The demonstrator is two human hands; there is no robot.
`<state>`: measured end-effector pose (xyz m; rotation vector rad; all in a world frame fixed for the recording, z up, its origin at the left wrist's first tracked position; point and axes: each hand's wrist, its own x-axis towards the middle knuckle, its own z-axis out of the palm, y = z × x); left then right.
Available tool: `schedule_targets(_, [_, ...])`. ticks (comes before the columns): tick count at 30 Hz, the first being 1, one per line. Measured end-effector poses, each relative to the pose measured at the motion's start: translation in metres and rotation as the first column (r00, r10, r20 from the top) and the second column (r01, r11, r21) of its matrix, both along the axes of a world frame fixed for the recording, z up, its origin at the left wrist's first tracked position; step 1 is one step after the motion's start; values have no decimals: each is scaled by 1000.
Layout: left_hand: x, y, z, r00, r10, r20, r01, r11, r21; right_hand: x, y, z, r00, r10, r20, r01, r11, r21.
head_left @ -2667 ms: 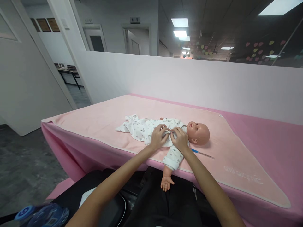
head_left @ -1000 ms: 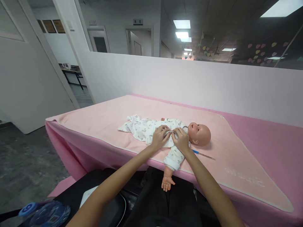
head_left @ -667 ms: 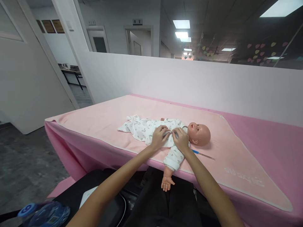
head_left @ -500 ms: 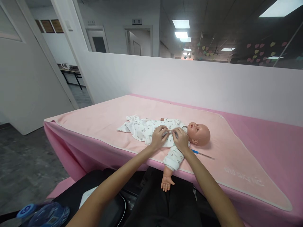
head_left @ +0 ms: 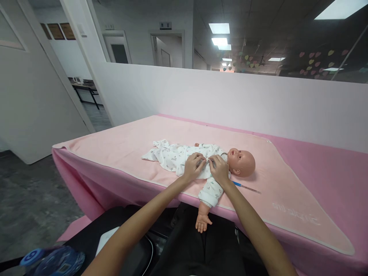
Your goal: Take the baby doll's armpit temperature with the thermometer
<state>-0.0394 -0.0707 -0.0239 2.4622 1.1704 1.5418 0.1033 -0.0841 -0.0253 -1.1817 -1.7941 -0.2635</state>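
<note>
A baby doll (head_left: 243, 163) lies on its back, head to the right, dressed in a white printed romper (head_left: 172, 155). Over its chest, my left hand (head_left: 194, 165) pinches a thin white tie of the romper. Close beside it, my right hand (head_left: 218, 168) also has its fingers pinched on the tie, and only a short bit shows between the two hands. The fingertips partly hide the knot area. One doll hand (head_left: 203, 222) hangs over the table's front edge, its sleeve passing below my right wrist.
A blue-ended thin stick, perhaps a thermometer (head_left: 245, 187), lies right of my right wrist. The doll rests on a pale pink mat (head_left: 120, 142) over a pink tablecloth (head_left: 330, 165). A water bottle (head_left: 54, 260) is at lower left; a white partition (head_left: 230, 99) stands behind.
The fingertips have drawn slightly together over the tie, and less of the white string shows between them. The doll and stick stay in place.
</note>
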Motion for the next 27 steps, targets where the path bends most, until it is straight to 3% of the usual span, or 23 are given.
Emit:
schedule_targets(7, [1,-1,-1,997,36,74,-42,996,73,0,0,0,999,-27,-29,28,999,33])
schedule_targets(19, [3,2,-1,984,123,-126,-105,985,139,0,0,-1,996,-84,17,84,996,37])
schedule_targets(27, [-38,9,1,975,92,-200,-60,985,161,2,2,-1,989,-145,12,144,987,74])
